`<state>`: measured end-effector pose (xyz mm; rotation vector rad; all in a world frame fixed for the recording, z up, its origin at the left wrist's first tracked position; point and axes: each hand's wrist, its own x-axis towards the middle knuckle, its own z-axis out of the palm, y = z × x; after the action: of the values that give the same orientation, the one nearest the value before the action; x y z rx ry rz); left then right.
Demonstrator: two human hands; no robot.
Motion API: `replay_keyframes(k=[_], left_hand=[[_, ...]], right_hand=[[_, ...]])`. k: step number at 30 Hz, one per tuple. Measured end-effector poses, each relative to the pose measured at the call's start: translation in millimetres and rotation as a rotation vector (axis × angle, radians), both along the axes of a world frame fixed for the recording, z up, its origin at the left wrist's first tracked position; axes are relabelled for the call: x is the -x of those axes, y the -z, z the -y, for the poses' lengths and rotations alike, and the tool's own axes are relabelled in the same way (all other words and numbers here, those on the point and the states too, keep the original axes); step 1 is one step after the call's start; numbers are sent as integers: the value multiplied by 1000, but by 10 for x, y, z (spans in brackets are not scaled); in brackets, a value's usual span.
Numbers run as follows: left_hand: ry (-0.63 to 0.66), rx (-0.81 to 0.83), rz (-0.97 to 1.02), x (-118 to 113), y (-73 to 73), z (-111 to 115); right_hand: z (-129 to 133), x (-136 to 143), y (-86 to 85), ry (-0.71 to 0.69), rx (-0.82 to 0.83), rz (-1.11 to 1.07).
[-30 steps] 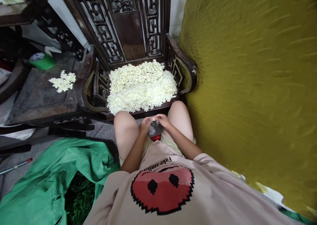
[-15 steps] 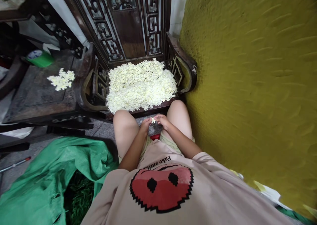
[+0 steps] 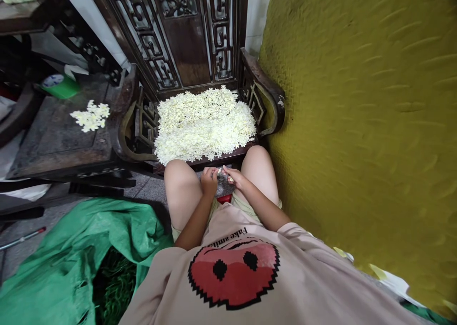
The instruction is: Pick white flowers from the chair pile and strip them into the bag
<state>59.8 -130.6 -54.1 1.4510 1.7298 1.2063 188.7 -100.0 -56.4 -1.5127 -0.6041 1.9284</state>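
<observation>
Above the gap between the knees, my left hand [image 3: 209, 180] is closed, its fingers curled and the fingertips at a small white flower [image 3: 219, 171]. My right hand [image 3: 236, 177] faces it closely, also closed, with a bit of white flower [image 3: 231, 178] showing at its fingers. The pieces are too small to make out fully. Just beyond the knees, a thick heap of white flowers [image 3: 203, 122] covers the seat of a carved dark wooden chair [image 3: 273, 101].
To the left, a dark side table [image 3: 60, 139] holds a small flower cluster [image 3: 92, 116] and a green tape roll [image 3: 60, 86]. A green sack [image 3: 64, 239] with dark green strands inside lies at lower left. A yellow textured surface [image 3: 357, 101] rises close on the right.
The fingertips have shifted slightly; the left hand's fingers are more curled. The white flower that showed between both hands is now seen only as small bits. The view has moved a little.
</observation>
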Motion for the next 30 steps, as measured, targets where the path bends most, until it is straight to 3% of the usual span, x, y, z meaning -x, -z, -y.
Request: replay_keyframes(k=[3, 6, 9, 12, 16, 21, 26, 30], left_hand=[[65, -25, -174, 2, -29, 39], [106, -28, -162, -19, -31, 49], [110, -11, 8, -43, -9, 34], [28, 86, 242, -45, 49, -4], [-84, 200, 467, -13, 155, -64], [-130, 277, 574, -1, 221, -98], [-138, 254, 579, -4, 167, -84], [-62, 190, 434, 15, 82, -53]], right_hand=[[-10, -14, -14, -96, -14, -38], [-21, -46, -35, -106, -96, -53], [-17, -58, -36, -37, -232, 27], [-10, -35, -18, -5, -362, 118], [-8, 9, 0, -36, -547, 165], [22, 15, 13, -127, -650, 276], [46, 13, 13, -148, -666, 282], [43, 13, -20, -114, -673, 306]])
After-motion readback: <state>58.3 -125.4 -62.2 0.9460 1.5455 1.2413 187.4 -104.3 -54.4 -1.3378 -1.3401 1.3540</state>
